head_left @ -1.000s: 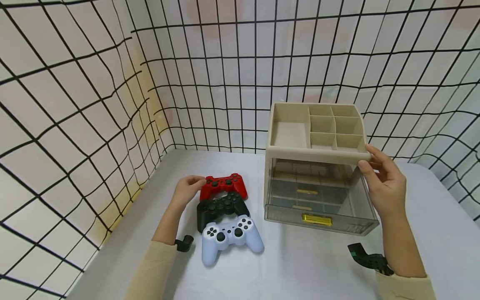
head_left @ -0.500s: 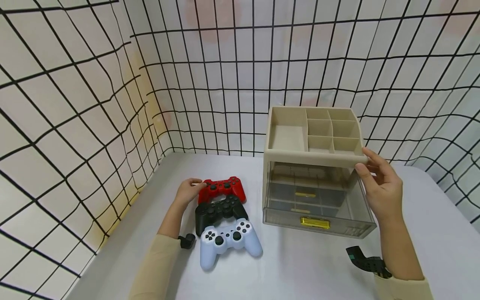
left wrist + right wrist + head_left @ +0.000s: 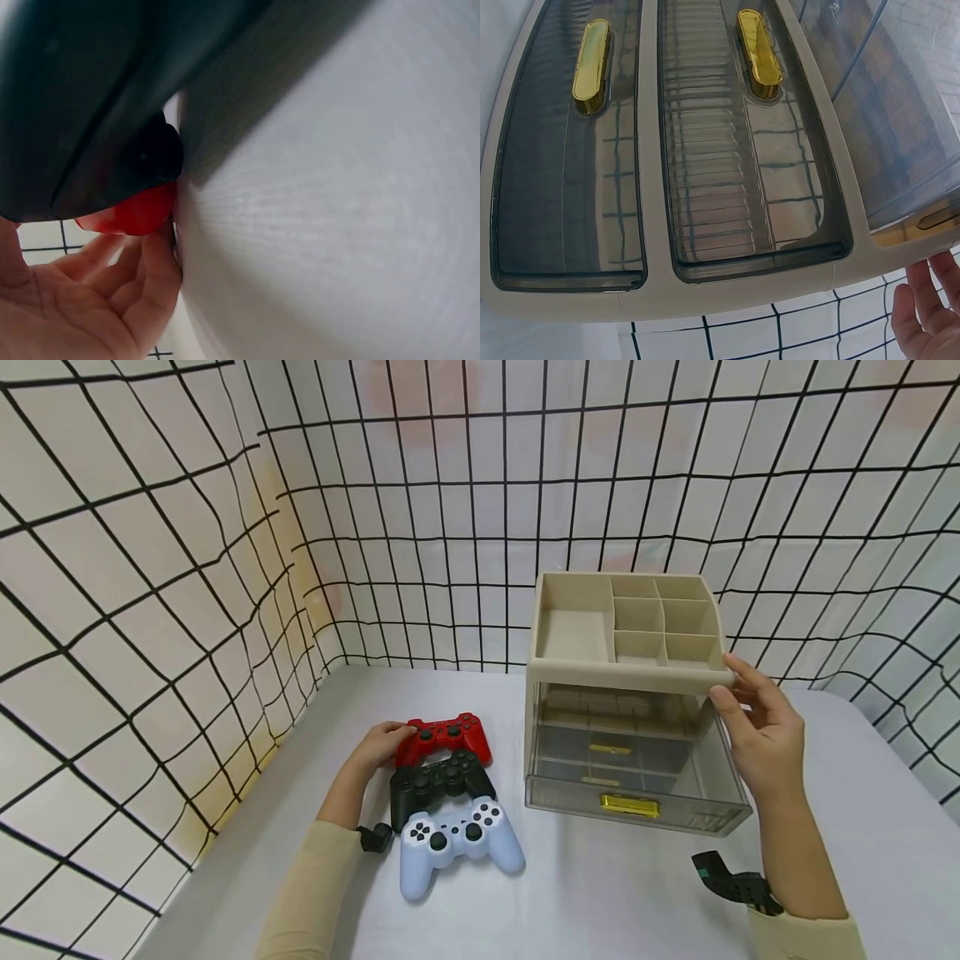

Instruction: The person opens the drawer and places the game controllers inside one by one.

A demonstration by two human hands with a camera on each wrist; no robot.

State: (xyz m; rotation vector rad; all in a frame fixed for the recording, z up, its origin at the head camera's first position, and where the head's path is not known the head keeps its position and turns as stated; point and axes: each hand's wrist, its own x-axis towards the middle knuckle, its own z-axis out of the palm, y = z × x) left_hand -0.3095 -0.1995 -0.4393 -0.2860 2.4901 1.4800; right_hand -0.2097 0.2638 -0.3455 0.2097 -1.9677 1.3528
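A: Where's the red controller (image 3: 444, 735)?

B: On the white table (image 3: 600, 910), well L of the organizer (image 3: 630, 675). L hand (image 3: 372, 748) has its L end pinched btw thumb & curled fingers.

A: & R hand (image 3: 767, 735)?

B: Gripping the organizer's upper R front corner, thumb in front, fingers bent round the side.

A: OK, compartments?

B: Top tray: 1 big compartment (image 3: 573, 635) on L, 6 small cells (image 3: 639, 643) on R, 2 cols of 3. Cream floor's visible in the big one. Under that, top drawer (image 3: 562, 797) is pulled out: clear grey, gold handle (image 3: 630, 806) on its front. U can see the lower handles thru it.

A: Lower drawers (image 3: 566, 202)?

B: 2, both pushed in. Contents? Can't tell, fronts are tinted & full of reflections.

A: Other controllers?

B: Black controller (image 3: 442, 782) just in front of red, light-blue controller (image 3: 459, 837) in front of that. Bunched tight; can't tell if they overlap or just touch.
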